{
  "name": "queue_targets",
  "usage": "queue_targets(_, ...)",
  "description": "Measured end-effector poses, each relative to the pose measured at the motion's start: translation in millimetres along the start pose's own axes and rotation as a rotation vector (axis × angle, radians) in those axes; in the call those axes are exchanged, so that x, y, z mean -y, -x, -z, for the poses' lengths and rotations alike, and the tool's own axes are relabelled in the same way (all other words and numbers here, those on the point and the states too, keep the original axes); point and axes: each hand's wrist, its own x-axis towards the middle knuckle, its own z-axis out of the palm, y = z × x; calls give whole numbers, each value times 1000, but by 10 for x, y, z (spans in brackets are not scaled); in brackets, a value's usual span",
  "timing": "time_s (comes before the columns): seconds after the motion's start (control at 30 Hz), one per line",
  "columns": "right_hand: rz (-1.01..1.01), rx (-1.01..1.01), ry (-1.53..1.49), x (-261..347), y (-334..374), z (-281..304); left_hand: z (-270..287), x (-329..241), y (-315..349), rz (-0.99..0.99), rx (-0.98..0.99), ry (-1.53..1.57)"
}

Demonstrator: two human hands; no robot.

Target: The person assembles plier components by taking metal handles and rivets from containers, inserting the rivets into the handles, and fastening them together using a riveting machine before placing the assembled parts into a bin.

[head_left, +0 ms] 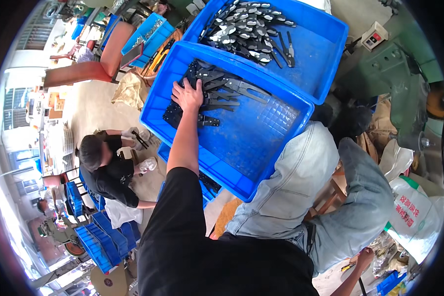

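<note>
My left hand (187,96) reaches into the nearer blue plastic bin (227,143). Its fingers are spread and lie over a pile of flat black metal parts (175,114) along the bin's left side. Beside the fingers, more long, flat black blades (222,93) fan out to the right, some with slotted ends. My right hand (365,257) is low at the far right, by my jeans, well away from the bin. Its fingers are curled closed, and what they hold, if anything, is too small to make out.
A second blue bin (301,74) behind holds many black-and-white handled tools (246,29). Green machinery (380,69) with a switch box (375,35) stands at right, above a white sack (414,212). At left, a seated co-worker (108,167) handles dark parts near stacked blue bins (101,241).
</note>
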Motion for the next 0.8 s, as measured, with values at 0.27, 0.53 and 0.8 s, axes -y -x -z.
queue_targets(0.27,-43,-12,-79,32,1,88,105,119,188,-202,150,133)
queue_targets(0.53,118,-74,-232,-248,-317,-231,546,-231,951,-284,325,37)
queue_targets(0.8,283,-244,-383,149,-284,-350,1118,-441,1546,-396,580,-79)
